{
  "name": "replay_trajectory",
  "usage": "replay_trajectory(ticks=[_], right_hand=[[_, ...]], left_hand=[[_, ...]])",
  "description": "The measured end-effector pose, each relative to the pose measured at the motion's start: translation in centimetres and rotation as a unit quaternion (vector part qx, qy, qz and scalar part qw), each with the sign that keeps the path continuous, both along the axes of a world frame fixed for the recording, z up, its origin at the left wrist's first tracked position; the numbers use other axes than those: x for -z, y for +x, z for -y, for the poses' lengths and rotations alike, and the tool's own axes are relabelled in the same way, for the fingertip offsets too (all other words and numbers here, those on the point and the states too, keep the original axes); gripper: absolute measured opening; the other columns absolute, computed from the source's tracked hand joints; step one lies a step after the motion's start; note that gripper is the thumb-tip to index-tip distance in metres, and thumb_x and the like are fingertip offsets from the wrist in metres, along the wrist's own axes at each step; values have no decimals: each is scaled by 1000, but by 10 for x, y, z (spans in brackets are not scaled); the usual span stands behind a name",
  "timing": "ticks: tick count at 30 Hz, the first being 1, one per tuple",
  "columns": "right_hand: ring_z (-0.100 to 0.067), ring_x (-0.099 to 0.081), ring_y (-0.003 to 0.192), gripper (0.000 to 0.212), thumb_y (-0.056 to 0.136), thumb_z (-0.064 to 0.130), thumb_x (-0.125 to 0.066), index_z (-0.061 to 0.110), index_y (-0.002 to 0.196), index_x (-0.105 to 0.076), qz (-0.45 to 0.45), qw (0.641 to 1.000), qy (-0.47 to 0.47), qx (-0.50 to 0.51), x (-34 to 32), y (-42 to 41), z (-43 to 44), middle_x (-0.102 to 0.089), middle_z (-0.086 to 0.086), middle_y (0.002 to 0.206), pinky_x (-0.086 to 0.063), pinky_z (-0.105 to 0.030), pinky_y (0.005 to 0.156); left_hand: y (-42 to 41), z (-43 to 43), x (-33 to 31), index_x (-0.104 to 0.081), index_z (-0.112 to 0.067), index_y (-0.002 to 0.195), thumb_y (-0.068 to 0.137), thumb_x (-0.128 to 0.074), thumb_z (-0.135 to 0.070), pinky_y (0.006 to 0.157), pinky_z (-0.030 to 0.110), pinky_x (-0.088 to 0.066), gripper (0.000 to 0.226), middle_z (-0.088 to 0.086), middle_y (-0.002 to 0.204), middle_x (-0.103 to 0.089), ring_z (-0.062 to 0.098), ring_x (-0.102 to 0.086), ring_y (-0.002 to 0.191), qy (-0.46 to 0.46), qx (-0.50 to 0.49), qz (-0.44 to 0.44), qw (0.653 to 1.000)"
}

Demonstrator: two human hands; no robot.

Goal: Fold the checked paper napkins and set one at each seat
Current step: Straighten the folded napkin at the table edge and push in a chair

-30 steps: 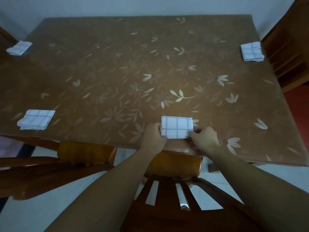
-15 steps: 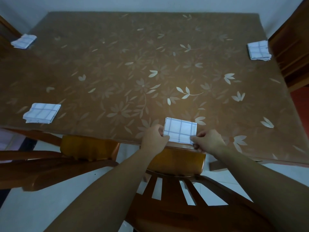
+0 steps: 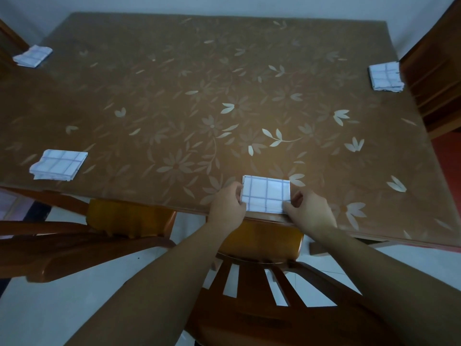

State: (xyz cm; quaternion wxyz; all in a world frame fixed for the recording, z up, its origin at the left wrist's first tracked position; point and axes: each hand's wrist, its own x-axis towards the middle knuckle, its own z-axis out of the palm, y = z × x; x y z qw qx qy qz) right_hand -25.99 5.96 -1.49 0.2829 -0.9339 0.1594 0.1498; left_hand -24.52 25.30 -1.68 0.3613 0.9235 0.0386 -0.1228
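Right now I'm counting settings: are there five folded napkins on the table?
No: four show, the napkin between both hands, near-left napkin, far-left napkin, right-edge napkin.

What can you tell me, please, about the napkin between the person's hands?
The folded napkin is white paper with thin purple check lines, folded into a near-square with layered edges showing at its near side. It lies flat at the table's near edge, above a chair. The left hand touches its left side; the right hand pinches its near right corner.
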Motion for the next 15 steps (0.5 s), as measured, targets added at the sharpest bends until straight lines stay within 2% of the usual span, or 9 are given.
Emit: replay_trajectory(ticks=[6,9,11,13,15], right_hand=[[-16,-62,73,13,88,30,-65,21,94,-58,41,999,25,-8,5,-3,-2,-62,5,77,-59,-41,71],[-14,-61,73,15,88,30,-63,21,100,-57,41,999,18,-24,6,-2,-3,-62,6,80,-59,-40,70],[-15,-60,83,21,90,34,-58,24,108,-54,68,995,-31,-65,5,-2,-3,-62,4,98,-58,-40,72],[-19,-52,111,36,93,34,-52,24,128,-49,108,980,-97,-139,6,-2,-3,-53,1,128,-53,-40,88],[-24,-32,138,49,97,33,-44,22,144,-35,109,955,-165,-222,7,-3,-4,-35,0,152,-37,-45,105]], left_hand=[[-1,0,1,-53,-18,124,89,-62,-12,72,24,-47,37,-4,98,-58,17,-59,96,-15,-4,7,1000],[0,-1,-3,-44,-21,134,91,-59,-25,75,27,-50,46,-3,110,-55,15,-56,98,4,16,26,1000],[4,-1,-3,-43,-23,136,94,-53,-32,82,30,-48,44,-1,122,-52,17,-52,107,95,73,105,987],[9,2,0,-40,-25,141,97,-47,-32,98,37,-41,46,0,139,-45,21,-42,126,181,162,171,955],[11,8,3,-27,-27,150,100,-38,-33,113,47,-25,52,0,158,-25,23,-21,144,245,251,158,923]])
